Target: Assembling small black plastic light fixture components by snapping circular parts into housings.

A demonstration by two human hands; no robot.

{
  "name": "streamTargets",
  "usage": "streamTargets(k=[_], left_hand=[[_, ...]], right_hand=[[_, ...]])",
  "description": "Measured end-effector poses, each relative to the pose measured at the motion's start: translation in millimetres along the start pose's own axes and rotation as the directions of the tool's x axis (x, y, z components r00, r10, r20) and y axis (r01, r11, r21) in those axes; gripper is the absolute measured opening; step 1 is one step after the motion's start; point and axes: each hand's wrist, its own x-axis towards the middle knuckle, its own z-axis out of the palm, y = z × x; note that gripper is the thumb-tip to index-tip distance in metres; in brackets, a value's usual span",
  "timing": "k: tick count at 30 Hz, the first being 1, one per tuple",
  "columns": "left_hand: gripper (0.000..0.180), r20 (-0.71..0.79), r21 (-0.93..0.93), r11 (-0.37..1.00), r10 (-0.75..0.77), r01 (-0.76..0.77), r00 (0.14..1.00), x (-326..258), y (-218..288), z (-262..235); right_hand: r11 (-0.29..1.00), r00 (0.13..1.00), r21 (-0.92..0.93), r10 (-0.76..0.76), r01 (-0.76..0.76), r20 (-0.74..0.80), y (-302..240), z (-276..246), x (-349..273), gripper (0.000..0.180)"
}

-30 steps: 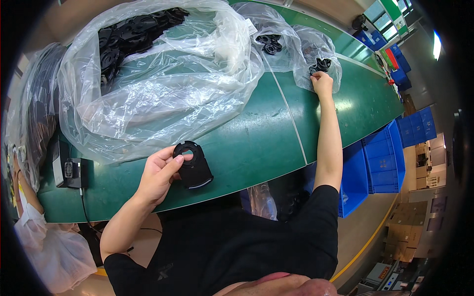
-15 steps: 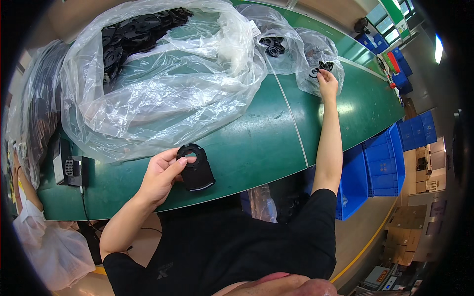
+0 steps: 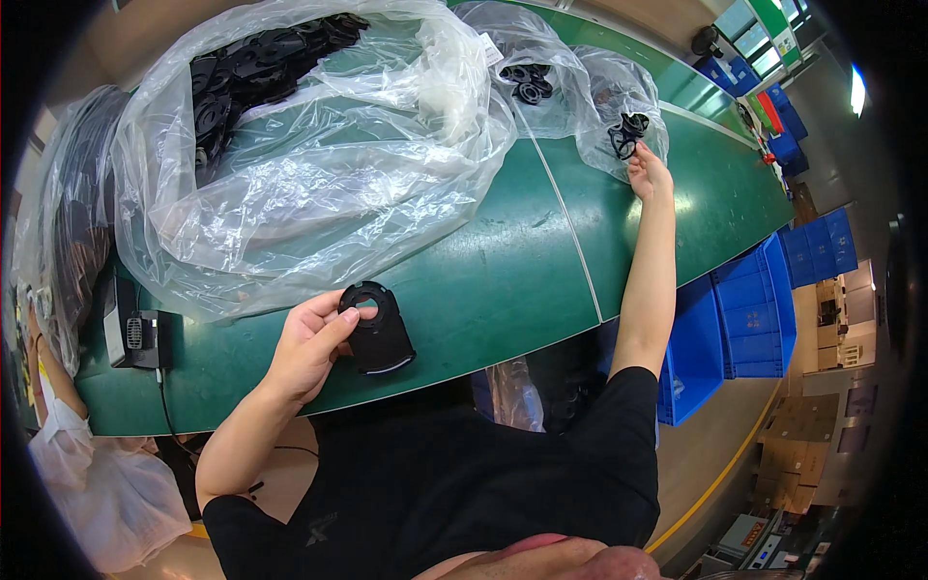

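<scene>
In my left hand is a flat black plastic part with a round hole at its top end. The thumb and fingers pinch its rim beside the hole, above the table's near edge. My right hand reaches far right, to the mouth of a small clear plastic bag. Its fingertips are closed on a black ring-shaped part. More black ring parts lie just behind it in the bag. What the curled fingers cover is hidden.
A large clear bag of black parts covers the green table's left half. Another small bag holds black pieces. A black device with a cable sits left, near another person's arm. Blue bins stand right.
My right hand has drawn slightly back toward me, and the black ring at its fingertips shows more fully. The left hand keeps its grip on the flat part, almost still.
</scene>
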Motion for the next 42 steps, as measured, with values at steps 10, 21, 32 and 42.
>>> streamTargets(k=[10,21,32,42], left_hand=[[0.027,0.01,-0.007,1.0,0.003,-0.003,1.0,-0.5,-2.1,-2.3],[0.028,0.005,-0.004,1.0,0.01,-0.01,1.0,-0.4,-2.8,-3.4],[0.03,0.015,-0.041,0.999,0.005,-0.005,1.0,-4.8,-3.7,-2.0],[0.028,0.068,-0.102,0.988,-0.108,0.114,0.992,0.4,-1.6,0.2]], right_hand=[[0.943,0.95,-0.132,-0.296,0.307,0.094,4.8,10.4,-10.9,0.024],[0.867,0.866,-0.119,-0.454,0.484,0.211,1.2,21.8,-30.4,0.025],[0.839,0.773,-0.293,-0.214,0.458,0.597,21.0,84.5,-197.4,0.027],[-0.015,0.17,-0.169,0.064,0.985,0.983,103.8,123.1,-303.6,0.028]])
